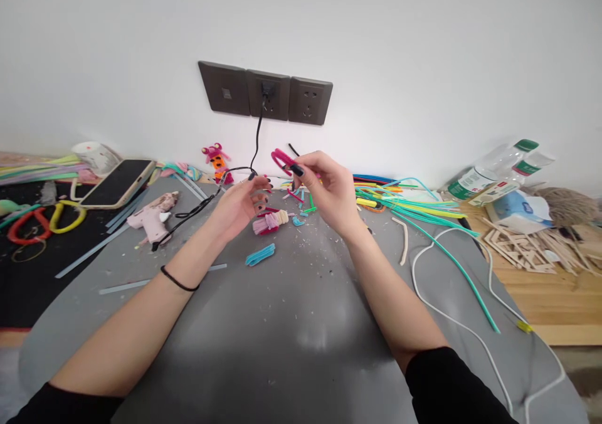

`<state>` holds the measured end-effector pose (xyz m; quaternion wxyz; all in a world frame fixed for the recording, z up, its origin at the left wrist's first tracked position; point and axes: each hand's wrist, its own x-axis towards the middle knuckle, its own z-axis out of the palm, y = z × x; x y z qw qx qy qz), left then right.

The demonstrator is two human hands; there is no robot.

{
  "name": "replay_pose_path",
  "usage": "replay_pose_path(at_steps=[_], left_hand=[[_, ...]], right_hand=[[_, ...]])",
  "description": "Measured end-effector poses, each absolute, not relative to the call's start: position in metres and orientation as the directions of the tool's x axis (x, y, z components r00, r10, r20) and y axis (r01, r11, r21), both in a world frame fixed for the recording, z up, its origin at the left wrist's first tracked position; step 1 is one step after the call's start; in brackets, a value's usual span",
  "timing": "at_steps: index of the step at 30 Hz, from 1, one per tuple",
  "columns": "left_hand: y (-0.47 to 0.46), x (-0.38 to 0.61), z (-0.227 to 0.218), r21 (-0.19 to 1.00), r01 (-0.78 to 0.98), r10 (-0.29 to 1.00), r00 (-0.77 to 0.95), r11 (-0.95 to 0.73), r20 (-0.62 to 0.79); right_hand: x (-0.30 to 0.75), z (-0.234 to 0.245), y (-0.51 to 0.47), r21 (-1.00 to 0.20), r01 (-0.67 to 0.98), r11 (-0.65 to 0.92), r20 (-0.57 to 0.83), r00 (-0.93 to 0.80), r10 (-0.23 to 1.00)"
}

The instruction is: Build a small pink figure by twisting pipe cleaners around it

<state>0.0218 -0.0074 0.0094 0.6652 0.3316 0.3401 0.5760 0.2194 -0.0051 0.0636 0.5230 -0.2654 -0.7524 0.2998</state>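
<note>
Item: one loop of magenta fuzzy wire [282, 157], raised above the far part of the grey table [263, 342], in front of the wall.

Right hand [327, 185]: thumb and forefinger pinched together on the loop's near end, the other fingers curled in behind.

Left hand [242, 203]: just across from it, thumb and fingers parted and loosely bent; I see nothing gripped there. A dark band [180, 280] circles that wrist.

Below the hands, on the table: a pink-and-cream bundle [270, 222], lying on its side; nearer, a folded blue bundle [260, 254]; small coloured scraps scattered about.

Left of the hands: a pale pink glue gun [153, 219], lying flat, with a black cord [197, 207] trailing from its handle end; a translucent stick [125, 287]; a phone [117, 184], screen up; scissors with a yellow handle [68, 217]; a white cup [95, 156], tipped.

Behind: a small pink-and-orange figure [217, 162] near the wall; a dark row of sockets [268, 93], one plug seated in the middle plate.

Right: green fuzzy wires [451, 258]; a looping white strand [451, 317]; then, on a wooden surface [550, 298], flat wooden sticks [517, 248], a tissue pack [520, 209], a ball of twine [567, 206] and two leaning bottles, the nearer green-capped [489, 167].
</note>
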Motion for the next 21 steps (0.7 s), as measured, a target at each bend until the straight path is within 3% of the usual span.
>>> replay_pose_path(at_steps=[2,5,8,11,15,18,21], left_hand=[[-0.006,0.020,0.010,0.833,-0.542,0.994,0.071,0.112,-0.087],[-0.005,0.018,0.009,0.857,-0.508,0.996,0.044,0.089,-0.078],[-0.004,0.016,0.006,0.913,-0.405,0.999,0.034,0.051,-0.040],[-0.003,0.015,0.005,0.940,-0.336,0.998,0.044,0.060,-0.048],[-0.004,0.014,0.007,0.899,-0.423,0.994,0.057,0.109,-0.094],[-0.003,0.012,0.008,0.884,-0.453,0.993,0.074,0.119,-0.095],[-0.003,0.012,0.009,0.909,-0.405,0.994,0.087,0.092,-0.062]], right_hand=[[0.219,0.061,-0.005,-0.490,0.287,0.823,0.727,-0.387,0.568],[0.215,0.044,0.004,-0.168,0.435,0.885,0.710,-0.569,0.415],[0.212,0.026,0.015,-0.011,0.466,0.885,0.638,-0.678,0.365],[0.212,0.014,0.022,0.039,0.466,0.884,0.629,-0.699,0.341],[0.212,0.007,0.025,0.021,0.463,0.886,0.622,-0.700,0.350],[0.211,0.004,0.024,-0.044,0.453,0.890,0.621,-0.686,0.380],[0.208,0.002,0.020,-0.184,0.472,0.862,0.675,-0.577,0.460]])
